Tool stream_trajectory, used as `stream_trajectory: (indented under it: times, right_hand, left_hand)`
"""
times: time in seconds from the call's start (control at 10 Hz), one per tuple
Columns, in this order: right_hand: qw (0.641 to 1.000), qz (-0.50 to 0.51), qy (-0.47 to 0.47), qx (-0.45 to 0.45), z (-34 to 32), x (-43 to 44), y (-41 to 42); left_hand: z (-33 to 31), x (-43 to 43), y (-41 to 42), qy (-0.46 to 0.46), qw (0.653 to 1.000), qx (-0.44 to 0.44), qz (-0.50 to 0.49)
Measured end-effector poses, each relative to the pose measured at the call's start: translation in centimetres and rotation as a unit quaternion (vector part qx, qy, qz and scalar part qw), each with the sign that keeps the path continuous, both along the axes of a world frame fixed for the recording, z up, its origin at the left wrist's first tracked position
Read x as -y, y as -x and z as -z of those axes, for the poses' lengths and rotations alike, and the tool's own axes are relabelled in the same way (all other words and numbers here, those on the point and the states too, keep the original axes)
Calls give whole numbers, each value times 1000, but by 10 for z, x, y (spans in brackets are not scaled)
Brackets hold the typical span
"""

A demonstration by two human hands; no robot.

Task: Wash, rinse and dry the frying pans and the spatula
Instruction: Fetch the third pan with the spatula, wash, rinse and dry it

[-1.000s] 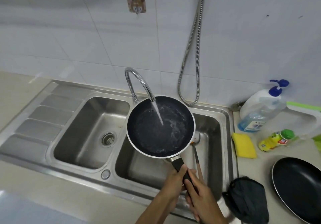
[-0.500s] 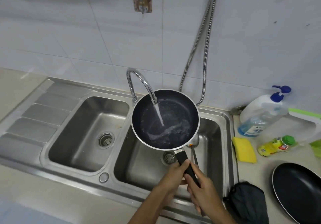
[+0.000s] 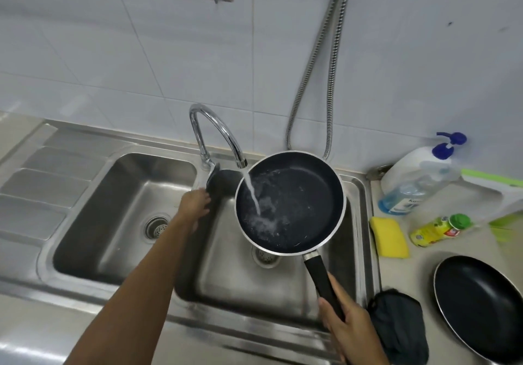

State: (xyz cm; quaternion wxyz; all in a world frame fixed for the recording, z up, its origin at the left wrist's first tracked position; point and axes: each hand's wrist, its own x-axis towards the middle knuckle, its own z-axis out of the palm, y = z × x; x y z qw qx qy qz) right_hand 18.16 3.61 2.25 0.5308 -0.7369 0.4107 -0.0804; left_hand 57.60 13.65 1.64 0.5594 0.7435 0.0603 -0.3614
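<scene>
Frying pan, in the right grip, hangs over the right basin.

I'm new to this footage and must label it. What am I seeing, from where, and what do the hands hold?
No robot here: a person's bare hands, filmed by a wide-angle camera on their head, looking down. The right hand grips the handle of a small frying pan over a steel double sink, under the running tap. The left hand reaches toward the tap's base; its grip is blurred. On the counter at right: a yellow sponge, a pump bottle, a green-capped bottle, a dark cloth and a second frying pan.
</scene>
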Motion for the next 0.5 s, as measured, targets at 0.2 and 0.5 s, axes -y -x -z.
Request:
stream_trajectory:
  times: [0.2,0.5]
  right_hand:
    - [997,-9,55,-45,2,10,9]
    - [971,-74,195,-120,15,11,22]
  left_hand:
    - [1,20,-16,60,986,-35,-152]
    - [-60,67,-38,-11,993,115,39]
